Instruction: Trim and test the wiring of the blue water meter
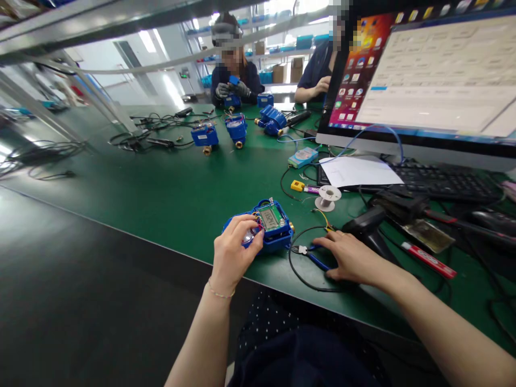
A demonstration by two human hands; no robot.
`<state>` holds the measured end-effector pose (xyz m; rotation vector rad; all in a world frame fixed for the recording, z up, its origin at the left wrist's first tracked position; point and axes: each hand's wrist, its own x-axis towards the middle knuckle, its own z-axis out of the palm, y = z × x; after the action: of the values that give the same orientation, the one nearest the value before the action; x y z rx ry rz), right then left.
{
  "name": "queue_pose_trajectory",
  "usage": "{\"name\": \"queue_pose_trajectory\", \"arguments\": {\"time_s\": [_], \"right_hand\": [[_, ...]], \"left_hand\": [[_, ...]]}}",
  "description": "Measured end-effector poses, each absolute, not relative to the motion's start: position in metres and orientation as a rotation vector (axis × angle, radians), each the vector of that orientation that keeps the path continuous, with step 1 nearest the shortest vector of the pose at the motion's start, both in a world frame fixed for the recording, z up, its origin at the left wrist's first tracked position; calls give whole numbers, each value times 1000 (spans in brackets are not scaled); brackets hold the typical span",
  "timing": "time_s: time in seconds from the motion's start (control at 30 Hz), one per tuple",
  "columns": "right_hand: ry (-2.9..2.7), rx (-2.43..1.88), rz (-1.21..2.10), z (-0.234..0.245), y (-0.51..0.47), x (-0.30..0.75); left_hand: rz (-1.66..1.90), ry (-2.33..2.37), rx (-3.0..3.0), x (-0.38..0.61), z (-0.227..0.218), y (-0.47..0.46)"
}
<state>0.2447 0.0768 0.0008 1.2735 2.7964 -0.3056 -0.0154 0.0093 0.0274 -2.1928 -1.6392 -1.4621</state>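
A blue water meter (278, 243) lies near the table's front edge, its cover off and a green circuit board with a small display (269, 219) exposed. My left hand (237, 242) is closed on its left part, fingertips beside thin coloured wires (258, 219). What exactly the fingertips pinch is partly hidden. To the right, my right hand (350, 255) rests on blue-handled cutting pliers (318, 262), index finger by one handle and thumb by the other. The pliers' jaws point left, towards the meter. A black cable (296, 274) loops around them, and its yellow clip end (329, 228) is by my right fingers.
Beyond lie a solder spool (328, 198), a light-blue box (303, 157), a monitor (423, 80) and a keyboard (439, 180). A barcode scanner (368, 223) and red-and-white tube (429, 259) are right. More meters (205, 134) stand across the table near a gloved co-worker (236, 80).
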Motion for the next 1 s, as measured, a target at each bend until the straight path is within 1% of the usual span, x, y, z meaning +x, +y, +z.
{"name": "queue_pose_trajectory", "arguments": {"time_s": [0.1, 0.23, 0.33, 0.47, 0.53, 0.6, 0.73, 0.8, 0.9, 1.0], "right_hand": [[2804, 1333, -275, 2, 76, 240], [2835, 1542, -405, 6, 77, 243], [2920, 1644, -474, 23, 73, 249], [3088, 1558, -655, 54, 59, 246], [3093, 1499, -673, 66, 53, 240], [3125, 1466, -484, 72, 49, 233], [3243, 1336, 212, 79, 52, 225], [3264, 1222, 465, 85, 55, 224], [3236, 1112, 651, 95, 60, 227], [3175, 1048, 736, 100, 62, 229]], "left_hand": [[-1462, -1690, -2205, -15, 29, 9], [-1471, -1726, -2227, -16, 30, 9], [-1475, -1731, -2276, -20, 30, 10], [-1456, -1714, -2310, -21, 27, 11], [-1437, -1745, -2285, -21, 26, 10], [-1383, -1780, -2267, -20, 27, 9], [-1102, -1828, -2327, -21, 33, 12], [-944, -1871, -2351, -21, 38, 16], [-830, -1898, -2357, -21, 44, 23], [-894, -1892, -2297, -21, 44, 27]]}}
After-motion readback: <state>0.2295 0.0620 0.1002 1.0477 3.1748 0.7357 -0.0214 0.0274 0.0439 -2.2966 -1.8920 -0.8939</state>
